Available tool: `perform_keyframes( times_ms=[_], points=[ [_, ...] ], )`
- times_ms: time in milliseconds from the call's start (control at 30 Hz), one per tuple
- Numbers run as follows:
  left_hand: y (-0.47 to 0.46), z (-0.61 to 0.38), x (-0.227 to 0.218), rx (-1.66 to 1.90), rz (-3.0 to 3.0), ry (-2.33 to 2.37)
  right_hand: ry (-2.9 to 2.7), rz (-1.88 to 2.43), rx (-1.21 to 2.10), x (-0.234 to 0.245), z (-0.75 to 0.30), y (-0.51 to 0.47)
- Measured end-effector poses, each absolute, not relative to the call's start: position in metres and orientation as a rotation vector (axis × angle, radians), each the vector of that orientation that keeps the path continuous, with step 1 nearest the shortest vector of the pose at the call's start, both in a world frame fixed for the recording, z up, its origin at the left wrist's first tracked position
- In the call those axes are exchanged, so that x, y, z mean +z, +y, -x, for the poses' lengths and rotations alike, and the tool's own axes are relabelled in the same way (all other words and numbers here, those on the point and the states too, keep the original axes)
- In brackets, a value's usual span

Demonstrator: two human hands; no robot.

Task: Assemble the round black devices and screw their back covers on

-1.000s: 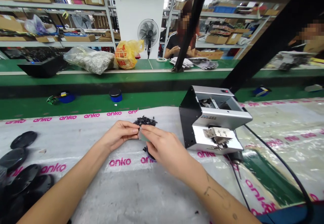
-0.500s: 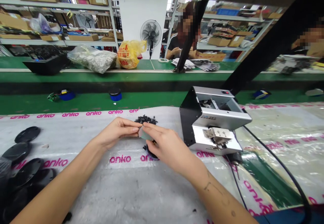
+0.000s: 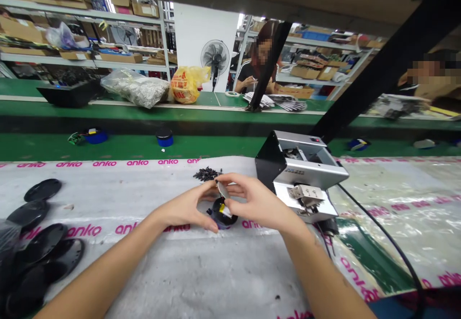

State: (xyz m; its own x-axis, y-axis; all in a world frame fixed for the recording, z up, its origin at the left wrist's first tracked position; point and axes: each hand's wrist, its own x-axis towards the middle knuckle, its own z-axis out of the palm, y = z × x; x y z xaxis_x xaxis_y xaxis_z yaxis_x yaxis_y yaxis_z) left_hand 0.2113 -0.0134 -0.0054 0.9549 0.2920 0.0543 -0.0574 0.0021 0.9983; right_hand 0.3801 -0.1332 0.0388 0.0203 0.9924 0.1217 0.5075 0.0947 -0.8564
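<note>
A round blue-and-black housing [image 3: 225,217], with a small yellow-and-white part [image 3: 225,209] inside, stands on the plastic-covered bench. Above it my right hand [image 3: 252,199] pinches a thin pale round disc [image 3: 222,190] between thumb and fingers, tilted on its edge. My left hand [image 3: 192,208] is spread at the housing's left side, thumb low in front and fingers behind; whether it touches the housing I cannot tell. Just beyond my hands lies a pile of small black parts [image 3: 207,173].
A silver-and-black machine [image 3: 306,170] stands to the right with a black cable [image 3: 382,232]. Black round covers [image 3: 43,244] are heaped at left. A blue-and-black housing [image 3: 164,137] sits on the green belt [image 3: 216,141]. Across it, a person [image 3: 248,76] works behind a dark post [image 3: 270,64].
My left hand has let go of the disc and opened beside the housing. My right hand has moved slightly right, keeping the disc, now turned on edge above the housing.
</note>
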Motion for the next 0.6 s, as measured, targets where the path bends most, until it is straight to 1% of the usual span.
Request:
perform_keyframes(
  times_ms=[100, 233, 300, 367, 467, 600],
  points=[
    [-0.025, -0.213, -0.004, 0.257, -1.671, 0.165, -1.507, 1.583, 0.84, 0.045, -0.378, -0.143],
    [-0.035, -0.217, -0.007, 0.408, -1.837, 0.274, -1.461, 1.791, 0.685, 0.048, -0.367, -0.161],
    [-0.038, -0.219, -0.008, 0.404, -1.864, 0.383, -1.382, 1.876, 0.583, 0.043, -0.363, -0.169],
    [-0.041, -0.219, -0.006, 0.3, -1.758, 0.496, -1.272, 1.895, 0.518, 0.035, -0.358, -0.174],
    [-0.045, -0.218, -0.002, 0.121, -1.435, 0.552, -1.108, 1.874, 0.509, 0.019, -0.351, -0.179],
    [-0.047, -0.217, 0.003, 0.03, -1.178, 0.573, -1.041, 1.912, 0.422, 0.004, -0.34, -0.185]
  ],
)
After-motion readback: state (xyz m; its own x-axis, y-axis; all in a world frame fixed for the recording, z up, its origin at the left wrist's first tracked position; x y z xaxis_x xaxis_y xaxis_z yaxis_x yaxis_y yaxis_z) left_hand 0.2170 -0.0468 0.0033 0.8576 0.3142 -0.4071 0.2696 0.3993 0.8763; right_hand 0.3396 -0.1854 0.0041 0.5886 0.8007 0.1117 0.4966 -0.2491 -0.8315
